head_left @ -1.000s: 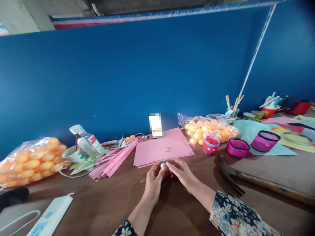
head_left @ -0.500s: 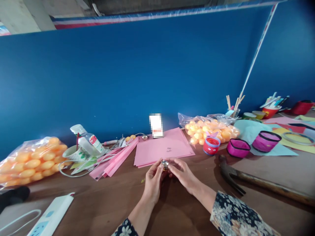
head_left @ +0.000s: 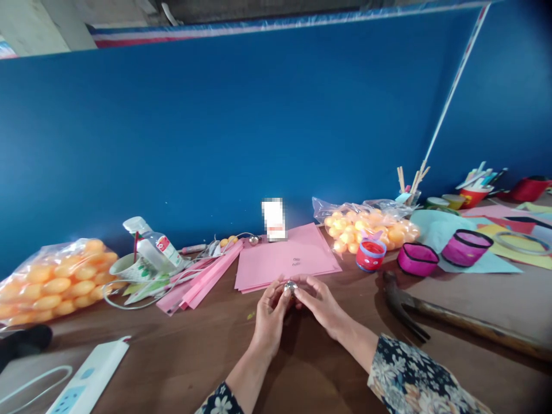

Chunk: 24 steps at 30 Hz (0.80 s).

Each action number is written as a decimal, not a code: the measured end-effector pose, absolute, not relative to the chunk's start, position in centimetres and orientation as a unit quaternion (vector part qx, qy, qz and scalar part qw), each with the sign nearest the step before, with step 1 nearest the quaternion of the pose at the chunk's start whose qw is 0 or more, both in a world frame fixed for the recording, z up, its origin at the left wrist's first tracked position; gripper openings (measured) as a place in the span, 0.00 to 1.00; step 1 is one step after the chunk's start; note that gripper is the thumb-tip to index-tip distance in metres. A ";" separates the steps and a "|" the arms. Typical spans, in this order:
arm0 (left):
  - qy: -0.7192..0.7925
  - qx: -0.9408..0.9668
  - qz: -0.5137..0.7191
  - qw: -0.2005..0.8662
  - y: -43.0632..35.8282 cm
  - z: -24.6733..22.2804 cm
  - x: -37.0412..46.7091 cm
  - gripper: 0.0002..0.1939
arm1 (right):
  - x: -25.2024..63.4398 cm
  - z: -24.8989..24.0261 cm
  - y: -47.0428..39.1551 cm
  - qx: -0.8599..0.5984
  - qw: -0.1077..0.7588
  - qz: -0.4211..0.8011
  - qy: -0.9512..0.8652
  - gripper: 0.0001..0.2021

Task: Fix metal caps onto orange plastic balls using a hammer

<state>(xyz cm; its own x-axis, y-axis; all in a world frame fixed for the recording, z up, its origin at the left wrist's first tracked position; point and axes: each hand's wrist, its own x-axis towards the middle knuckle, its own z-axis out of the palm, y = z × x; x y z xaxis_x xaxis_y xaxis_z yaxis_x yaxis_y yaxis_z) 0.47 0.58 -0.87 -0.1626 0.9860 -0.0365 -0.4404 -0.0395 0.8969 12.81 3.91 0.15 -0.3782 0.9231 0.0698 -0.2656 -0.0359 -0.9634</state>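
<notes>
A small shiny silver ball (head_left: 290,287) sits between my fingertips, just above the brown table (head_left: 194,356). My left hand (head_left: 271,316) is closed on its left side, thumb against it. From the right, the thumb and fingers of my right hand (head_left: 321,305) pinch the same ball. Its underside is hidden by the fingers. Right behind my hands lies a stack of pink paper (head_left: 276,261) with small dark marks printed on it. A similar silver ball (head_left: 253,240) rests at the back left corner of that stack.
A claw hammer (head_left: 457,319) lies at right, near two magenta fabric rings (head_left: 417,260) and a red cup (head_left: 371,255). Bags of orange balls stand left (head_left: 56,284) and right (head_left: 357,227). A bottle (head_left: 157,247), pink strips (head_left: 207,276) and a power strip (head_left: 90,376) are at left.
The silver ball has turned slightly between my fingers and shows a smoother, rounder face. Both hands have stayed almost in place.
</notes>
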 end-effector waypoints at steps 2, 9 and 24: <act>0.412 0.332 0.640 0.557 0.5 -0.8 0.5 0.26 | 12.8 0.3 3.9 -0.320 0.463 0.648 -0.514 0.12; 0.397 0.356 0.625 0.571 0.5 -1.0 0.3 0.23 | 12.8 0.3 4.0 -0.326 0.469 0.627 -0.530 0.12; 0.381 0.279 0.662 0.582 0.6 0.0 0.7 0.19 | 12.7 0.4 3.8 -0.270 0.481 0.641 -0.533 0.12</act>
